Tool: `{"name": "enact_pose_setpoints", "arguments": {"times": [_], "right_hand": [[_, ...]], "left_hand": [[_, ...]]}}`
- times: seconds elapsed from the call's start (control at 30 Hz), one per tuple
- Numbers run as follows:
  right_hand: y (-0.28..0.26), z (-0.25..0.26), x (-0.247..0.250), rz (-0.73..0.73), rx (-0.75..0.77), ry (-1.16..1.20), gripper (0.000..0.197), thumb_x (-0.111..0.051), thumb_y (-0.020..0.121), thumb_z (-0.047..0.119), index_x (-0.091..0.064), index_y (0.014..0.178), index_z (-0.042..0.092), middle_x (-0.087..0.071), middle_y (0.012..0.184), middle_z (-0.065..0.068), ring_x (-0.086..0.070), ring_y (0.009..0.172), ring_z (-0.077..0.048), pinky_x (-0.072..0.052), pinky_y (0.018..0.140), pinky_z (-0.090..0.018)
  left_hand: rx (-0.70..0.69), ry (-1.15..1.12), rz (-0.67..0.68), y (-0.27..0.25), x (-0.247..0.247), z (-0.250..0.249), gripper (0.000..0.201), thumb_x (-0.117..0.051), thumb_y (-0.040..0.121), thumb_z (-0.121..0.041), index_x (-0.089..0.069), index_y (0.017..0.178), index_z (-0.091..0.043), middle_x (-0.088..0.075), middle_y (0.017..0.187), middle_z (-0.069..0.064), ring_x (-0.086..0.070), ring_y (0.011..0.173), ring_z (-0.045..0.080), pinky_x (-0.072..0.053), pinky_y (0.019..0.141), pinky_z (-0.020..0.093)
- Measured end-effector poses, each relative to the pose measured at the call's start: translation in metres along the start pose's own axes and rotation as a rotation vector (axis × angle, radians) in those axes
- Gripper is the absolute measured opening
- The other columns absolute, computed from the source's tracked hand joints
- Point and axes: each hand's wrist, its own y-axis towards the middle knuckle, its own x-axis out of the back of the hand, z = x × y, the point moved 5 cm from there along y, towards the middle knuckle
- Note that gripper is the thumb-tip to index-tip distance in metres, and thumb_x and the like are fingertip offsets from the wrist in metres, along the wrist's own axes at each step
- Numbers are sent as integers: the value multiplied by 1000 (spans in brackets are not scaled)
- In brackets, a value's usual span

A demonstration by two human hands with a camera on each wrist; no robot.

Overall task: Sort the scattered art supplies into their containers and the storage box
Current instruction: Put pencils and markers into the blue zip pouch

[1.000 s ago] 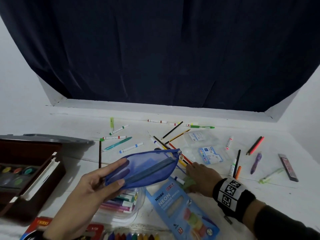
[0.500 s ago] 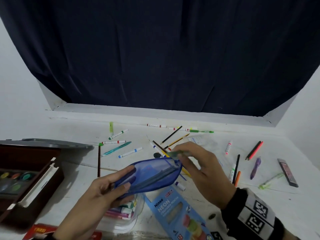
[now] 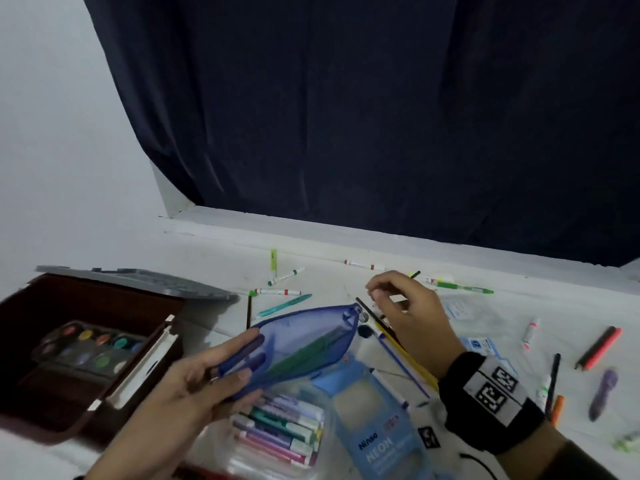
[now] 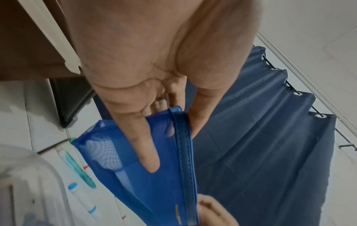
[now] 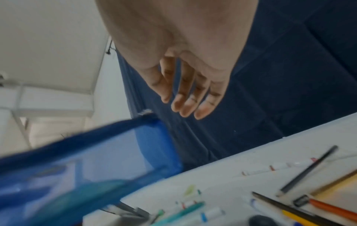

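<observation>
Blue mesh, see-through and soft, makes up the zip pouch (image 3: pixel 294 344) pinched flat in the left hand (image 3: pixel 194 386), with a green pen showing inside. The right hand (image 3: pixel 408 317) hovers loose and empty just past its zipper end. Beyond it many thin pens, pencils (image 3: pixel 599 348) and markers lie scattered; sorting looks barely begun.

right hand (image 3: pixel 408 317): off the table, now empty above pouch mouth | green pen: now inside blue mesh pouch (image 3: pixel 298 344) | left hand (image 3: pixel 194 386): pouch raised, tilted
</observation>
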Motion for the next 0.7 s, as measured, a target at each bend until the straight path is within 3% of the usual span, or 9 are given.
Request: {"name": "enact_pose_setpoints", "arguments": {"times": [0.1, 0.2, 0.27, 0.4, 0.57, 0.63, 0.7], "right_hand": [[21, -52, -24, 251, -94, -264, 14, -57, 93, 11, -66, 93, 21, -67, 96, 3, -59, 88, -11, -43, 74, -26], [24, -95, -51, 548, -164, -602, 27, -54, 96, 22, -60, 122, 19, -58, 123, -4, -54, 110, -21, -39, 89, -28], [24, -105, -65, 636, -171, -762, 33, -47, 98, 22, -55, 129, 16, -51, 131, -8, -49, 122, -28, -41, 97, -33], [19, -107, -83, 758, -102, -1085, 30, -44, 95, 15, -53, 124, 16, -44, 135, -9, -42, 125, -31, -44, 95, -42], [15, -103, -88, 743, -40, -1239, 38, -55, 91, 11, -49, 128, 17, -45, 135, -8, -46, 124, -29, -44, 93, -39], [18, -95, -82, 606, -71, -1089, 31, -50, 93, 12, -51, 123, 18, -49, 127, -5, -51, 117, -25, -44, 83, -35], [23, -77, -70, 365, -55, -793, 21, -53, 89, 14, -54, 109, 20, -54, 108, -1, -57, 99, -21, -47, 74, -31]], "left_hand": [[-38, 21, -51, 1, 15, -9, 98, -103, 21, -40, -76, 114, -25, -72, 123, 5, -69, 112, 23, -53, 93, 43], [-56, 28, -75, 3, 26, -14, 98, -103, 21, -40, -76, 114, -27, -71, 124, 3, -69, 113, 21, -54, 92, 42], [-67, 32, -91, 6, 31, -16, 98, -103, 22, -40, -76, 115, -26, -71, 125, 3, -68, 114, 20, -55, 90, 40], [-60, 45, -89, 14, 34, -16, 97, -102, 22, -42, -76, 114, -26, -71, 124, 3, -68, 114, 19, -57, 89, 41], [-31, 83, -85, 22, 38, -7, 95, -101, 25, -45, -76, 115, -26, -72, 124, 3, -69, 113, 20, -57, 90, 39], [-16, 84, -91, 22, 40, -4, 94, -101, 26, -46, -76, 114, -26, -72, 123, 3, -69, 112, 20, -58, 88, 37], [-10, 83, -102, 21, 42, -3, 94, -101, 25, -48, -77, 113, -27, -72, 123, 2, -69, 112, 19, -59, 85, 35]]}}
